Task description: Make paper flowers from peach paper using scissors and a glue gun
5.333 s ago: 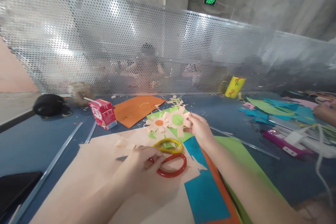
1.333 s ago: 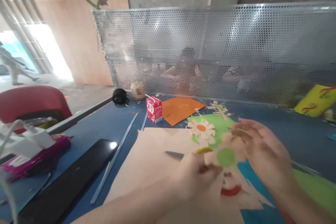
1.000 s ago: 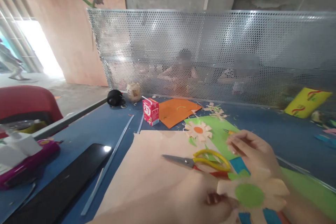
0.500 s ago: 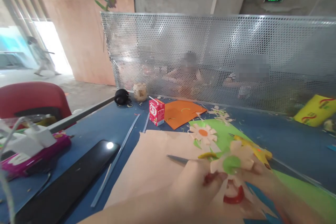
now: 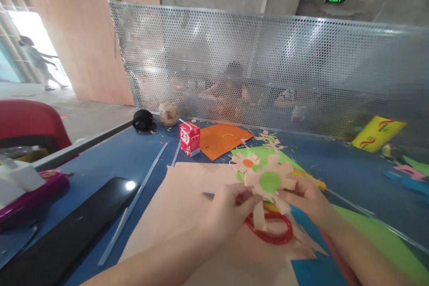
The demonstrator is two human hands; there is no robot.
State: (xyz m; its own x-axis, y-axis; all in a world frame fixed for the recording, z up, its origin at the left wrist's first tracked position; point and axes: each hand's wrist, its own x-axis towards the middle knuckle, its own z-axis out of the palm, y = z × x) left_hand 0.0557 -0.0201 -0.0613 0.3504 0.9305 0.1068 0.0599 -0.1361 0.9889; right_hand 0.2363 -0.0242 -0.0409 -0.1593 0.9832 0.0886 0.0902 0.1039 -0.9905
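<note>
A cream paper flower with a green round centre [image 5: 270,182] is held up between my two hands. My left hand [image 5: 229,208] pinches its lower left petals. On the other side, the fingers of my right hand [image 5: 306,196] close on a right petal. Below the flower lie scissors with red handles [image 5: 276,237], their blade tip pointing left and partly hidden by my left hand. A second paper flower with an orange centre [image 5: 247,163] rests just beyond, on green paper. Underneath everything is a large cream paper sheet [image 5: 197,178].
A red drink carton [image 5: 190,139] with a straw stands by orange paper [image 5: 221,140]. A black phone-like slab [image 5: 77,228] lies left, near a purple power strip [image 5: 50,194]. A yellow glue gun [image 5: 317,182] is partly hidden behind my right hand. A perforated metal screen [image 5: 201,53] borders the table.
Both hands and the green-centred flower have moved left and slightly away from me, and the flower faces me more. More of the red scissors handles shows. The view has turned slightly right.
</note>
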